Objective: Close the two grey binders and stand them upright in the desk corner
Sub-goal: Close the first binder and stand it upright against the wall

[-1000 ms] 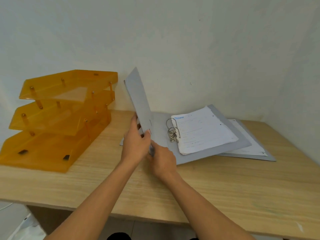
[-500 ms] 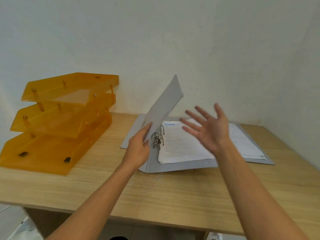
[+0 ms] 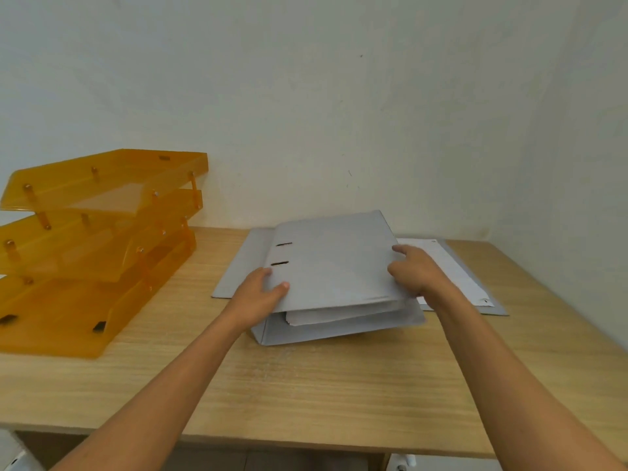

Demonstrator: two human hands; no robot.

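Observation:
A grey binder [image 3: 336,266] lies in the middle of the wooden desk [image 3: 306,385], its cover folded down over the white pages. My left hand [image 3: 258,294] grips the spine-side front corner, thumb on the cover. On the cover's right edge rests my right hand [image 3: 418,273], fingers curled over it. Under it a second grey binder [image 3: 238,266] lies open and flat, with white sheets [image 3: 452,270] showing to the right.
An orange three-tier plastic letter tray [image 3: 95,246] stands at the desk's left, against the white back wall. The side wall meets it at the desk's far right corner [image 3: 489,237]. The desk's front edge runs along the bottom.
The top binder's cover swung from upright down over the pages. My right hand came down from the air onto the cover's right edge; the left stayed at the spine side.

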